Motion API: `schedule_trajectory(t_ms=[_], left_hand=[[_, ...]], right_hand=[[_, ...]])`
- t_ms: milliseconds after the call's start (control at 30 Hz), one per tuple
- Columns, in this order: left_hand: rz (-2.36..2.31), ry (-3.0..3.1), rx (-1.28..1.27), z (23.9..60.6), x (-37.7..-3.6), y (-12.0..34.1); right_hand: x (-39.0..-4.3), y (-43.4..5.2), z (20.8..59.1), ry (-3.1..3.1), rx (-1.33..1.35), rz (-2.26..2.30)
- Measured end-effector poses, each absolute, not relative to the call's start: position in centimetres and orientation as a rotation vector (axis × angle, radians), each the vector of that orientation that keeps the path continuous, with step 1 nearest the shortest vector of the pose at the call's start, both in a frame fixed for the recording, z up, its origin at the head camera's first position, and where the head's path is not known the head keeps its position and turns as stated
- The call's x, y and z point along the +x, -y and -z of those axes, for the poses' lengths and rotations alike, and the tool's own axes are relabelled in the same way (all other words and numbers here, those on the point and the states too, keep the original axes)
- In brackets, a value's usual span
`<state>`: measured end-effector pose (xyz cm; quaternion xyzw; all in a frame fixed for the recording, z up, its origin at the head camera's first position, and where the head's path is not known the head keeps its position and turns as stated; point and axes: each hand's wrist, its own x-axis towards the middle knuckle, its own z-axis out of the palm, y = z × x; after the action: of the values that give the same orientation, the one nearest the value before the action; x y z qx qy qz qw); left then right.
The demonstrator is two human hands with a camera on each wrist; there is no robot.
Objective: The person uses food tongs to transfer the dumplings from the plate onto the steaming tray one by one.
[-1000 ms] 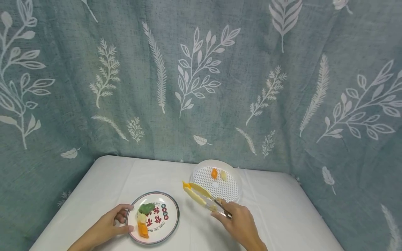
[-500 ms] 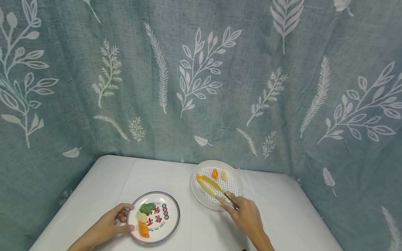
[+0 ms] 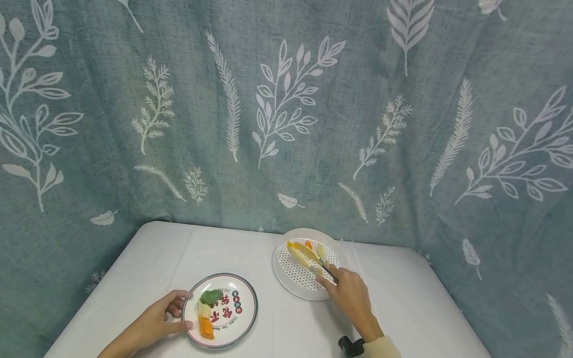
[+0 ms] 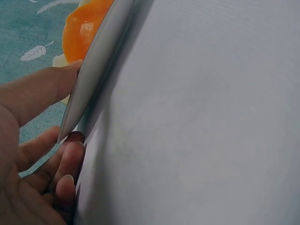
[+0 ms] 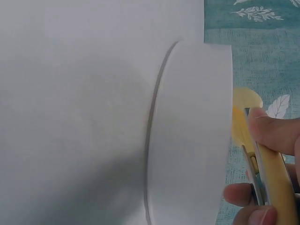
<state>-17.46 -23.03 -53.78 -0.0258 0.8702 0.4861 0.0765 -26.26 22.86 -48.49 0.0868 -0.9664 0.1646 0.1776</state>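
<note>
My left hand [image 3: 162, 319] grips the near-left rim of a round white plate [image 3: 243, 318] with red printing, thumb on the rim, fingers curled beneath. Green [image 3: 211, 297], pale yellow [image 3: 203, 311] and orange [image 3: 206, 328] food-like pieces lie on the plate. In my right hand [image 3: 351, 294] is a pair of tongs [image 3: 309, 253] with yellow ends and a dark middle, reaching over a white round perforated tray [image 3: 286, 287]. A small yellow-orange piece [image 3: 291, 244] shows at the tongs' tips. Beside them in the tray are an orange piece [image 3: 309, 244] and a pale one [image 3: 320, 250].
Both dishes stand on a white-covered table [image 3: 179, 253], the tray farther back and to the right of the plate. A green-blue curtain [image 3: 241, 199] with white leaf prints encloses the back and sides. A black wrist device [image 3: 350, 346] shows near my right sleeve [image 3: 381, 348].
My right hand has carried the tongs, with the yellow-orange piece at their tips, rightward and back from beside the tray to over it. The left hand keeps its hold on the plate.
</note>
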Motion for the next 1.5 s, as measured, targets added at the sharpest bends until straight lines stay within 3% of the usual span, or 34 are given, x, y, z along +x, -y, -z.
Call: schedule_trajectory(t_ms=[667, 1500], left_hand=[[-1.465, -2.607, -0.104, 53.9, -17.2, 22.6], [-1.454, -2.616, -0.028, 54.2, -17.4, 23.4]], right_hand=[[-28.2, -22.8, 49.6, 2.839, 0.111, -0.419], [-28.1, -22.6, 49.3, 2.853, 0.056, -0.449]])
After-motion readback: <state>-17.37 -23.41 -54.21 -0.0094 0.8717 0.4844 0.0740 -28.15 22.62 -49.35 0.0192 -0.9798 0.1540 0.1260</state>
